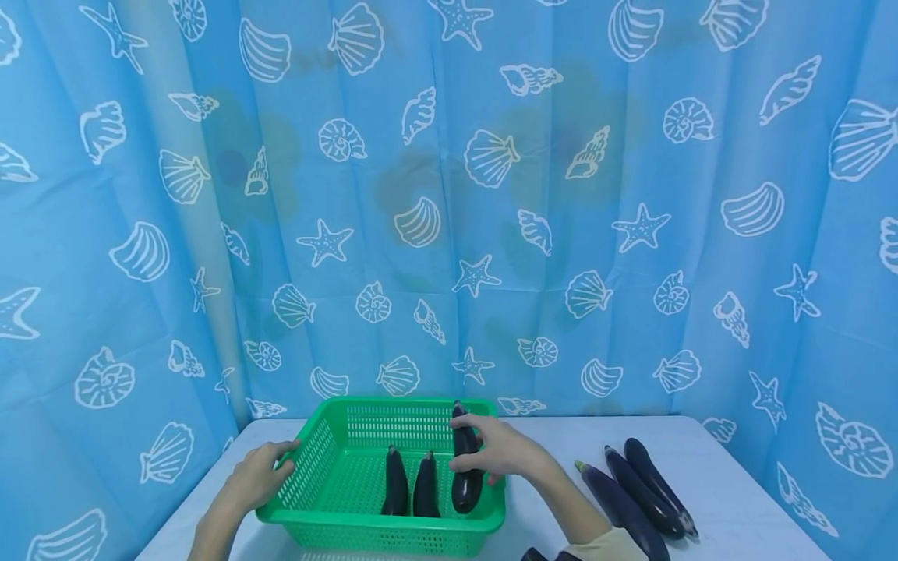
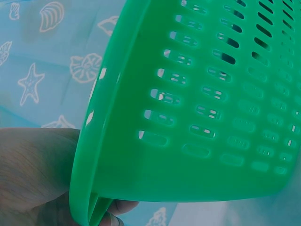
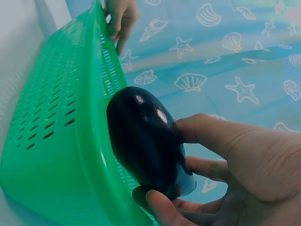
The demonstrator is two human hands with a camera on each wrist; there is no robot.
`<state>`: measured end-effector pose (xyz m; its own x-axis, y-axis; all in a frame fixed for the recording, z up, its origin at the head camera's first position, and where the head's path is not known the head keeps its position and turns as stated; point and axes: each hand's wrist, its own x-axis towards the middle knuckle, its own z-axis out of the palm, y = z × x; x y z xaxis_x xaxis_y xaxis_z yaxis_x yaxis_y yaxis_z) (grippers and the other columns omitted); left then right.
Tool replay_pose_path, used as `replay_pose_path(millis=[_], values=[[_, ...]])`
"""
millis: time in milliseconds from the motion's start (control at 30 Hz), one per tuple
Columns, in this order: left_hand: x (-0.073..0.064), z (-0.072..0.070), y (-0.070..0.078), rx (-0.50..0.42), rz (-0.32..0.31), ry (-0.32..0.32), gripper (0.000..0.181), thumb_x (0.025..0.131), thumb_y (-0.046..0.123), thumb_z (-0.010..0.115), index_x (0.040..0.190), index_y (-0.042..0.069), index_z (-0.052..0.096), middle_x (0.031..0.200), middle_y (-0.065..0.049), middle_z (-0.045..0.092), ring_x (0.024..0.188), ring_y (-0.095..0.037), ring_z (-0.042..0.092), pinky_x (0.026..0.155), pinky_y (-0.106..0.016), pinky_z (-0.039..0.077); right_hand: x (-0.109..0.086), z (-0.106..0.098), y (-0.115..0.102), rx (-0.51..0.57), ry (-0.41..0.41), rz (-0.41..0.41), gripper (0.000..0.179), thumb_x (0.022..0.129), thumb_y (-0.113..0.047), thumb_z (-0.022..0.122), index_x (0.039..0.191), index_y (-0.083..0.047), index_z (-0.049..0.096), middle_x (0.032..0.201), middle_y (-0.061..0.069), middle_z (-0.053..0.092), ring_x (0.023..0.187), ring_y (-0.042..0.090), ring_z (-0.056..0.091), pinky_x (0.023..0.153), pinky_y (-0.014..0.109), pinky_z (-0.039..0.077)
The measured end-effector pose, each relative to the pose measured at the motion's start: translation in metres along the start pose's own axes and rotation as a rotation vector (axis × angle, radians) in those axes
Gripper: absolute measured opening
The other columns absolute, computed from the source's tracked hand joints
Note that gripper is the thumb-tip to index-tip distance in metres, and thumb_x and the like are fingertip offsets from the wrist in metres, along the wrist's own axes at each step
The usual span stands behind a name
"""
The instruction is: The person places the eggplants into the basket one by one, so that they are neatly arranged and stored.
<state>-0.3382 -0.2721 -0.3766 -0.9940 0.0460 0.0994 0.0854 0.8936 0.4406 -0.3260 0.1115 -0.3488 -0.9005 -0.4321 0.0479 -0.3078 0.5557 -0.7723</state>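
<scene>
My right hand [image 1: 501,449] holds a glossy dark eggplant [image 1: 466,492] at the right side of the green basket [image 1: 382,538], thumb on one side and fingers on the other. The right wrist view shows the rounded end of this eggplant [image 3: 141,136] close to the basket's rim. My left hand [image 1: 254,477] grips the left rim, and in the left wrist view its fingertips [image 2: 123,206] show beneath the rim. Two eggplants lie inside the basket, one left [image 1: 396,487] and one right [image 1: 425,492], stems pointing away from me.
Three more eggplants [image 1: 620,502] lie side by side on the white table [image 1: 737,499], right of the basket. Dark rounded shapes [image 1: 535,555] are partly cut off at the bottom edge beside my right sleeve. A blue shell-patterned curtain [image 1: 435,234] hangs behind the table.
</scene>
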Motion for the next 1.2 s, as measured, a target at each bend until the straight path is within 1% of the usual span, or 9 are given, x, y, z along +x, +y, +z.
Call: replay_pose_path(millis=[133,267,367,467,633,867,967,1067,1200], values=[[0.000,0.000,0.000,0.003,0.007,0.001,0.042,0.093,0.011,0.058,0.132,-0.004,0.057,0.130,-0.031,0.058,0.095,-0.025,0.064,0.073,-0.043,0.051,0.004,0.005,-0.001,-0.025,-0.007,0.005,0.064,0.083,-0.029,0.077,0.141,-0.017,0.051,0.124,0.022,0.057,0.052,0.020,0.062,0.055,0.036,0.055],[0.000,0.000,0.000,0.004,0.008,-0.003,0.042,0.093,0.010,0.058,0.132,-0.004,0.057,0.131,-0.031,0.058,0.097,-0.026,0.064,0.073,-0.043,0.051,0.007,0.010,-0.003,-0.042,-0.027,-0.006,0.063,0.084,-0.028,0.077,0.140,-0.016,0.052,0.131,0.021,0.055,0.055,0.022,0.064,0.056,0.036,0.055],[0.000,0.000,-0.001,0.007,0.009,-0.004,0.042,0.093,0.010,0.058,0.132,-0.004,0.057,0.131,-0.030,0.058,0.096,-0.026,0.064,0.073,-0.043,0.050,0.009,0.013,-0.006,-0.037,-0.042,-0.012,0.061,0.084,-0.026,0.076,0.140,-0.015,0.052,0.135,0.021,0.051,0.064,0.020,0.065,0.055,0.036,0.056],[0.000,0.000,-0.001,0.008,0.011,-0.003,0.042,0.093,0.011,0.058,0.132,-0.004,0.057,0.131,-0.030,0.058,0.096,-0.025,0.064,0.073,-0.044,0.051,0.012,0.016,-0.006,-0.033,-0.048,-0.010,0.061,0.083,-0.024,0.077,0.139,-0.013,0.053,0.134,0.021,0.052,0.072,0.018,0.066,0.054,0.035,0.057],[0.000,-0.001,0.000,-0.002,0.014,-0.003,0.042,0.093,0.010,0.057,0.132,-0.004,0.057,0.131,-0.030,0.058,0.088,-0.020,0.060,0.070,-0.040,0.049,0.016,0.022,-0.004,-0.032,-0.051,0.012,0.061,0.083,-0.022,0.077,0.138,-0.012,0.054,0.138,0.022,0.051,0.072,0.019,0.067,0.056,0.038,0.058],[-0.001,-0.001,0.000,-0.011,0.021,0.002,0.042,0.093,0.009,0.057,0.132,-0.005,0.057,0.129,-0.030,0.059,0.081,-0.018,0.057,0.068,-0.037,0.047,0.022,0.028,-0.002,-0.042,-0.071,0.036,0.058,0.083,-0.020,0.077,0.136,-0.012,0.056,0.145,0.022,0.046,0.079,0.021,0.068,0.058,0.041,0.058],[-0.001,-0.001,0.000,-0.017,0.021,0.003,0.042,0.093,0.009,0.057,0.132,-0.005,0.057,0.129,-0.030,0.059,0.079,-0.018,0.056,0.067,-0.037,0.047,0.023,0.030,-0.003,-0.039,-0.083,0.040,0.057,0.083,-0.020,0.077,0.136,-0.012,0.055,0.143,0.022,0.048,0.078,0.021,0.068,0.057,0.040,0.058],[-0.001,0.000,-0.001,-0.019,0.021,0.003,0.042,0.093,0.009,0.057,0.132,-0.006,0.057,0.128,-0.030,0.060,0.078,-0.017,0.056,0.067,-0.037,0.047,0.024,0.031,-0.005,-0.027,-0.092,0.054,0.056,0.084,-0.019,0.076,0.135,-0.012,0.055,0.136,0.021,0.052,0.072,0.022,0.068,0.055,0.039,0.057],[0.001,0.001,-0.002,-0.014,0.019,0.005,0.042,0.093,0.009,0.057,0.132,-0.005,0.057,0.129,-0.030,0.060,0.081,-0.018,0.057,0.069,-0.038,0.048,0.026,0.033,-0.005,-0.021,-0.102,0.084,0.055,0.084,-0.019,0.076,0.135,-0.013,0.055,0.130,0.019,0.054,0.068,0.023,0.067,0.053,0.038,0.056]])
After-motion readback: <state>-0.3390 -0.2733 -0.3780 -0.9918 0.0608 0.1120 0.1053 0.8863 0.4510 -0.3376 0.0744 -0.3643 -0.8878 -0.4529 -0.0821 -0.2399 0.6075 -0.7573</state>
